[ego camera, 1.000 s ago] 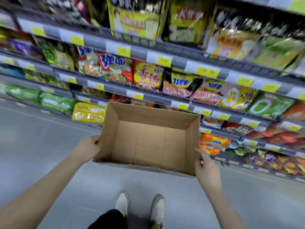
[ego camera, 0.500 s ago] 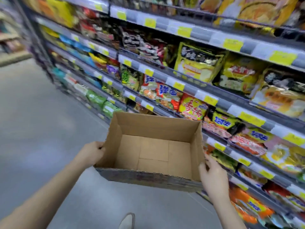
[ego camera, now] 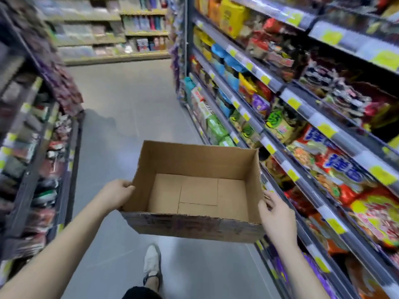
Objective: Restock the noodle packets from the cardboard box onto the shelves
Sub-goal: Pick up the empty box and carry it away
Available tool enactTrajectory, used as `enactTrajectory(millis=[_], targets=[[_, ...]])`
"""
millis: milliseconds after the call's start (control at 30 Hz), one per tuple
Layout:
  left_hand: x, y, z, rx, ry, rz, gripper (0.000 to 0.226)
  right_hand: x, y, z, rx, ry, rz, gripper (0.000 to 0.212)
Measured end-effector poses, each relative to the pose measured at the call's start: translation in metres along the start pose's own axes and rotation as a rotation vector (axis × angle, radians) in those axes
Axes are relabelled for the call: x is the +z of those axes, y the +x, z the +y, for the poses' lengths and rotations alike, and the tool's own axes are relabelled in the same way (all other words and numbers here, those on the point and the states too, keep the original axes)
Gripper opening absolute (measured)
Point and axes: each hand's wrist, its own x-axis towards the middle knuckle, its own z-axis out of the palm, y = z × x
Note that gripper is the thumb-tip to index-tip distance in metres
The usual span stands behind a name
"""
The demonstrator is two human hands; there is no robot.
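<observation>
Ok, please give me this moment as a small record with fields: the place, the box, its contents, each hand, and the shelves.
place: shop aisle, grey floor
box: open cardboard box, carried in front of the person
contents: no packets visible, bare bottom
left hand: left hand, grip on the box's left wall
right hand: right hand, grip on the box's right wall
shelves: noodle packets fill the shelves on the person's right
feet: one white shoe below the box

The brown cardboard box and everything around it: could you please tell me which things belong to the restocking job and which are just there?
Job:
- empty brown cardboard box, held by left hand and right hand
- right-side noodle shelves

Just there:
- left-side shelf
- grey floor
- white shoe
</observation>
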Motion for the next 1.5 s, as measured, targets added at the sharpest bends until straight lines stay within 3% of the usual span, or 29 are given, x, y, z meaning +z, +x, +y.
enactTrajectory(millis=[300,633,967,1133,1500], targets=[[-0.092,0.122,-0.046,-0.156,-0.135,0.032,0.030,0.126,0.115,-0.133,-0.104,-0.054,-0.127,0.036],[-0.198,0.272,-0.034,-0.223,-0.283,0.041,0.026,0.234,0.242,-0.272,-0.146,-0.054,-0.187,0.037],[-0.254,0.453,0.010,-0.292,-0.359,0.096,0.025,0.336,0.432,-0.377,-0.261,-0.001,-0.281,0.038],[-0.283,0.535,0.043,-0.365,-0.339,0.123,0.037,0.375,0.525,-0.424,-0.227,0.037,-0.358,0.038],[-0.344,0.718,0.106,-0.336,-0.396,0.126,0.027,0.456,0.682,-0.508,-0.193,0.116,-0.345,0.037]])
